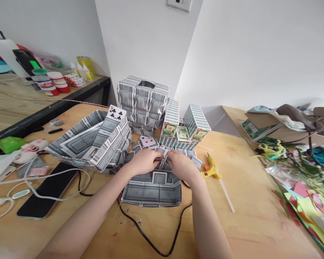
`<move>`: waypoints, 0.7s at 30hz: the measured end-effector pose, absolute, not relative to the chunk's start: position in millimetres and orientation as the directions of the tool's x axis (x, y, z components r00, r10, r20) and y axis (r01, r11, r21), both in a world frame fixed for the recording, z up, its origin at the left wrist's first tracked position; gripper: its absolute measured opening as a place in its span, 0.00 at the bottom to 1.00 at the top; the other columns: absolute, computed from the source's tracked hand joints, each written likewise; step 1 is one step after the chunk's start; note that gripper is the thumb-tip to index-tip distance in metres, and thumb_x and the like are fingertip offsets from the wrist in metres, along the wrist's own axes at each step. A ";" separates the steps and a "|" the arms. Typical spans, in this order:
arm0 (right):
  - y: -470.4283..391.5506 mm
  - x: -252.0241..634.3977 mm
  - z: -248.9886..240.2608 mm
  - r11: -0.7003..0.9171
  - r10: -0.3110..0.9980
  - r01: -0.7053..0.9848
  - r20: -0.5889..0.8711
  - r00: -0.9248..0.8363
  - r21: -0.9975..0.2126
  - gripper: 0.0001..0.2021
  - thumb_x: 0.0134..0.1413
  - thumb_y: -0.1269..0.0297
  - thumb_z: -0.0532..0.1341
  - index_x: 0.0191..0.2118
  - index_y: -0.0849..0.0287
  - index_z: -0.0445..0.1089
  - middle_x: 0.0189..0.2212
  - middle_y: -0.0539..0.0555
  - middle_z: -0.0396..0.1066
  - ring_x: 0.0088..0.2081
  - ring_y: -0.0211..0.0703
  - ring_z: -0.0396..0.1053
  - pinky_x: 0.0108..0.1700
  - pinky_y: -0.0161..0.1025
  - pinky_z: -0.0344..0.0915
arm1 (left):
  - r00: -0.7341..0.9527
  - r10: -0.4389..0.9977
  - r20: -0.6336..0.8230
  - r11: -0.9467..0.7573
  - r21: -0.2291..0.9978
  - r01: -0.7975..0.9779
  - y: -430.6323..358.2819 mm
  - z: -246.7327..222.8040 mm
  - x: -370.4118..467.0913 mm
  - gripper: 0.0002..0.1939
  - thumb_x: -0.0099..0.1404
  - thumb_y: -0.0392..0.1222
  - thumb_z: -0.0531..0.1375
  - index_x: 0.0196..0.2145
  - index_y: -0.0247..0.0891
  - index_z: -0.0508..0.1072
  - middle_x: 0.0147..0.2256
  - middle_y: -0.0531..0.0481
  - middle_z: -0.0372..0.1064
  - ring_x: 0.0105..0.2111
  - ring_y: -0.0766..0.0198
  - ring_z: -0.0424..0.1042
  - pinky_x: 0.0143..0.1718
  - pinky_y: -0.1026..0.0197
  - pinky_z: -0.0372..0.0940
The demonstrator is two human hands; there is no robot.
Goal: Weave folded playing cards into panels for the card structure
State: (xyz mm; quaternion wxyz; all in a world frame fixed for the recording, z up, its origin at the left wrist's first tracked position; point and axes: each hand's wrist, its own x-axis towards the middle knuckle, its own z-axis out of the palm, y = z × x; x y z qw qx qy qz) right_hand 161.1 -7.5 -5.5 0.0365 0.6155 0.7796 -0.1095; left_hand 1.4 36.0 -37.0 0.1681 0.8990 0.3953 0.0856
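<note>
At the middle of the desk, my left hand [145, 161] and my right hand [181, 164] meet with curled fingers on a small playing card [163, 147] showing red marks. My fingertips cover part of it. In front of them lies a shallow tray built of grey-backed playing cards [152, 194], with a loose card [159, 177] on its inner edge. Just beyond my left hand is a small pile of face-up cards [148, 141]. A larger open box made of cards [110, 144] sits at left, with a nine of clubs [116, 112] standing up at its corner.
Behind stands a tall card-built structure [142, 104], with stacked card packs [198, 122] to its right. A yellow glue gun [212, 167] with a clear glue stick [228, 198] lies right. At left are a phone [47, 190] and white cables. A black cord [151, 246] loops in front.
</note>
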 end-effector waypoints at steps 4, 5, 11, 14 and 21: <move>-7.5 160.9 -9.6 0.256 0.949 0.958 -0.157 -0.274 -0.129 0.09 0.55 0.73 0.49 0.41 0.61 0.61 0.39 0.57 0.65 0.43 0.43 0.63 0.41 0.36 0.57 | 0.669 0.743 0.010 -0.629 0.352 0.693 35.8 -37.2 1.5 0.12 0.57 0.39 0.53 0.38 0.45 0.71 0.36 0.50 0.72 0.37 0.56 0.70 0.34 0.60 0.62; -7.8 160.0 -9.6 0.255 0.949 0.959 -0.156 -0.272 -0.120 0.09 0.55 0.74 0.49 0.41 0.61 0.61 0.39 0.57 0.65 0.43 0.43 0.63 0.40 0.36 0.57 | 0.666 0.746 0.007 -0.626 0.349 0.697 35.8 -37.2 1.7 0.12 0.58 0.39 0.53 0.38 0.45 0.71 0.36 0.50 0.72 0.37 0.56 0.70 0.34 0.60 0.63; -7.8 149.6 -7.2 0.236 0.961 0.972 -0.145 -0.236 -0.015 0.12 0.53 0.76 0.48 0.42 0.60 0.61 0.41 0.59 0.64 0.45 0.46 0.60 0.40 0.38 0.58 | 0.640 0.769 -0.010 -0.601 0.332 0.727 35.3 -36.7 2.6 0.11 0.59 0.41 0.53 0.38 0.44 0.72 0.36 0.48 0.72 0.38 0.55 0.70 0.36 0.58 0.63; -8.0 147.2 -7.1 0.229 0.963 0.973 -0.146 -0.225 0.008 0.12 0.53 0.75 0.48 0.42 0.59 0.61 0.41 0.59 0.65 0.45 0.47 0.59 0.39 0.38 0.58 | 0.637 0.771 -0.012 -0.602 0.311 0.735 35.0 -36.4 2.4 0.12 0.59 0.42 0.53 0.38 0.44 0.72 0.34 0.47 0.73 0.37 0.55 0.71 0.34 0.58 0.63; -9.7 145.7 -6.8 0.258 0.961 0.966 -0.114 -0.253 0.025 0.11 0.53 0.74 0.48 0.41 0.58 0.63 0.38 0.58 0.64 0.43 0.48 0.61 0.36 0.38 0.59 | 0.646 0.763 -0.013 -0.606 0.330 0.723 34.5 -34.0 2.7 0.12 0.59 0.41 0.52 0.39 0.44 0.72 0.36 0.48 0.73 0.37 0.56 0.71 0.35 0.59 0.63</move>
